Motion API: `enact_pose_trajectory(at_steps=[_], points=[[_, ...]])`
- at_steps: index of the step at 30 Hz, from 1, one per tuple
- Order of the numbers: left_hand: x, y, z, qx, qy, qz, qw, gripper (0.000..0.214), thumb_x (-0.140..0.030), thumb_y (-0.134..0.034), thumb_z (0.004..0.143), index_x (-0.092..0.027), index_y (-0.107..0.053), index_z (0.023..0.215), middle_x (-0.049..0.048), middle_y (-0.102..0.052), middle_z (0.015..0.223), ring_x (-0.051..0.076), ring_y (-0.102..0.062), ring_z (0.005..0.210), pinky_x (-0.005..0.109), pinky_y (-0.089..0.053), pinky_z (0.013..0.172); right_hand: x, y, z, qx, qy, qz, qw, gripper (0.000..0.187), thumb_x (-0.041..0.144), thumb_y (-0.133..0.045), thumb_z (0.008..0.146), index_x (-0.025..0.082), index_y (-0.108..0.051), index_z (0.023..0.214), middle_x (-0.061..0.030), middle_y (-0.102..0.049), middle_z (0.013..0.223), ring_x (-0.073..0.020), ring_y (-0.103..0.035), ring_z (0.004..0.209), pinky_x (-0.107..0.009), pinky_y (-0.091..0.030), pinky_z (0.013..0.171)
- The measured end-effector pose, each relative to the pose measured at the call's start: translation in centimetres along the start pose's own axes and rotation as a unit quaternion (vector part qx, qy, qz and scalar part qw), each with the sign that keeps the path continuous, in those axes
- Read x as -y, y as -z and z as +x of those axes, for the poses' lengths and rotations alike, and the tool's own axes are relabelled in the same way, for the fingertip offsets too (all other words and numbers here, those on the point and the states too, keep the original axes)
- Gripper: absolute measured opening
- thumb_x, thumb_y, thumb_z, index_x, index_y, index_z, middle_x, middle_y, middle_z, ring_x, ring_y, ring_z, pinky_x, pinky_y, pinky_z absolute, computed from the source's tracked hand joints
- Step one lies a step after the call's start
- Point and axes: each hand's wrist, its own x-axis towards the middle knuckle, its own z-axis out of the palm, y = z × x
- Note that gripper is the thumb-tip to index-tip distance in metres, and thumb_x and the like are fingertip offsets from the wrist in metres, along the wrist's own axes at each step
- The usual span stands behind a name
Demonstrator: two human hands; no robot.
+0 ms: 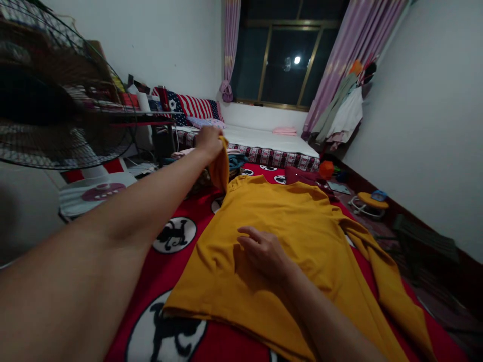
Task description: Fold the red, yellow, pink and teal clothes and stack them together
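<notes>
A yellow long-sleeved shirt (279, 211) lies spread over a red blanket (199, 216) with cat figures in white circles. My left hand (210, 142) reaches far forward, closed on the end of the shirt's left sleeve, which hangs raised from the fingers. Over the middle of the shirt is my right hand (264, 250), its fingers loosely bent and apart, with nothing in them; whether it touches the cloth I cannot tell. The other sleeve stretches down along the right side of the blanket.
At the left a large fan (45, 100) stands near a white chair (94, 191). Folded clothes (237, 160) and a dark red garment (302, 175) lie at the blanket's far edge. Behind is a white-covered bed (256, 137). A yellow stool (373, 200) stands at the right.
</notes>
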Motion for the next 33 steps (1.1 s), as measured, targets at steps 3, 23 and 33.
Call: enact_pose_trajectory(at_steps=[3,23,33], points=[[-7.0,-2.9,0.1,-0.013,-0.116,-0.055,0.992,0.049,-0.022,-0.040,0.095,-0.013,-0.037,0.143,0.0068,-0.048,0.144,0.016,-0.045,0.128,0.027,-0.033,0.106,-0.3,0.2,-0.5,0.002,-0.019,0.005,1.000,0.024,0.015,-0.043,0.092,0.018,-0.065,0.104,-0.0120,-0.064,0.123,-0.0168,-0.067,0.083,-0.028,-0.052,0.071],[0.8,-3.7,-21.5,0.342,0.046,-0.033,0.938,0.021,-0.040,-0.058,0.074,-0.022,-0.065,0.069,0.0034,-0.067,0.070,0.018,-0.060,0.063,0.025,-0.031,0.052,-5.5,-0.8,1.6,0.033,-0.314,-0.121,0.941,0.024,0.022,-0.048,0.089,0.021,-0.072,0.091,-0.0094,-0.044,0.146,-0.0190,-0.067,0.082,-0.033,-0.052,0.073],[-6.1,-0.9,-16.8,0.276,-0.050,-0.199,0.939,0.022,-0.033,-0.055,0.077,-0.018,-0.057,0.062,-0.0025,-0.053,0.055,0.010,-0.043,0.050,0.024,-0.025,0.048,-13.8,3.7,5.4,-0.076,-0.368,-0.114,0.920,0.033,0.017,-0.046,0.083,0.007,-0.064,0.108,-0.0184,-0.056,0.123,-0.0271,-0.054,0.111,-0.036,-0.043,0.099]])
